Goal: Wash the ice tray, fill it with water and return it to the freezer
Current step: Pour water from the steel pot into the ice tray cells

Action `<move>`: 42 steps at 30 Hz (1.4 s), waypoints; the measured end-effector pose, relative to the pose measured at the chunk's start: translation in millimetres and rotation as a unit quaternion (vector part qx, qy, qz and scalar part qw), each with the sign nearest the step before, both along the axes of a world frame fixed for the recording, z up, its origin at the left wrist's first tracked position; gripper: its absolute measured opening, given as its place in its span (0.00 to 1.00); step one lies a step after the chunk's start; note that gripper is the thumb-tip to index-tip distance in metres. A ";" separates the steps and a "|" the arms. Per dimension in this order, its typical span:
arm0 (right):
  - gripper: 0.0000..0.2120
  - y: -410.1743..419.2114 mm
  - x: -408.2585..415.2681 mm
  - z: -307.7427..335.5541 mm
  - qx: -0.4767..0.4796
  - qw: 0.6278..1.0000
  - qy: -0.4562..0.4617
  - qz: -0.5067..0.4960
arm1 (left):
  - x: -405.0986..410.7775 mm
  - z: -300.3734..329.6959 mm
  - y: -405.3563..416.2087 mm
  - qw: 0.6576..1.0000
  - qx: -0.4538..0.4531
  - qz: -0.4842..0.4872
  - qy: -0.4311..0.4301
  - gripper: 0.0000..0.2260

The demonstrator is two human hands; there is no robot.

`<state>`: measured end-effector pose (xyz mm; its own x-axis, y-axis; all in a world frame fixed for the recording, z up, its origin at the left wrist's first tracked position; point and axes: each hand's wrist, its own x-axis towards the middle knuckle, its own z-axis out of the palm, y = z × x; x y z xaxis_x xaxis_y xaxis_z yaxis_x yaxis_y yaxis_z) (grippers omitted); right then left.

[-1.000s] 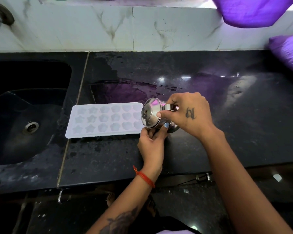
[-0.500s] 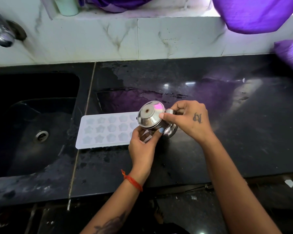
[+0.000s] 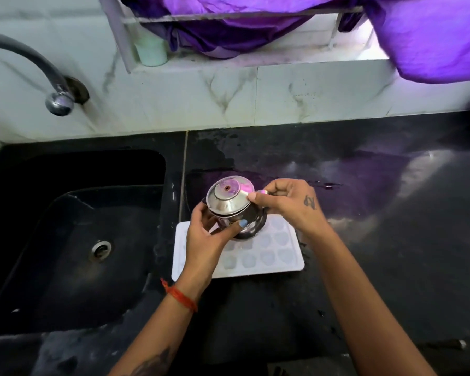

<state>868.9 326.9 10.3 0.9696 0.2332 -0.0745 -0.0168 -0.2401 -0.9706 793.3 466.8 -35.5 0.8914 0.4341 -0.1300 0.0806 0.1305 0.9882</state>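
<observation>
Ice tray (image 3: 255, 263) lies flat on the black desk (image 3: 377, 240), just right of the sink (image 3: 73, 240), its moulds looking filled or close to it. Above it, a steel kettle (image 3: 232, 210), tipped: left hand (image 3: 205, 240) cups the body, right hand (image 3: 288, 204) pinches the handle. Both grips closed on it. Washing seems done; the freezer trip remains.
</observation>
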 end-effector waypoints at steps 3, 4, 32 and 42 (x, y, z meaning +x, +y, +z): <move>0.08 25.0 8.9 -2.5 0.030 0.999 0.026 0.005 | 12.4 1.5 26.7 1.000 0.009 0.008 -0.003 0.33; 0.08 32.5 12.8 -4.1 0.034 0.999 0.032 0.006 | 16.8 1.6 34.7 1.000 0.009 0.009 -0.005 0.33; 0.06 163.5 199.3 -53.0 0.109 0.989 0.085 -0.052 | 217.1 -35.2 154.7 0.983 0.166 0.063 0.051 0.34; 0.06 174.6 223.1 -66.8 0.130 0.986 0.091 -0.052 | 235.3 -39.3 152.7 0.972 0.202 0.089 0.077 0.35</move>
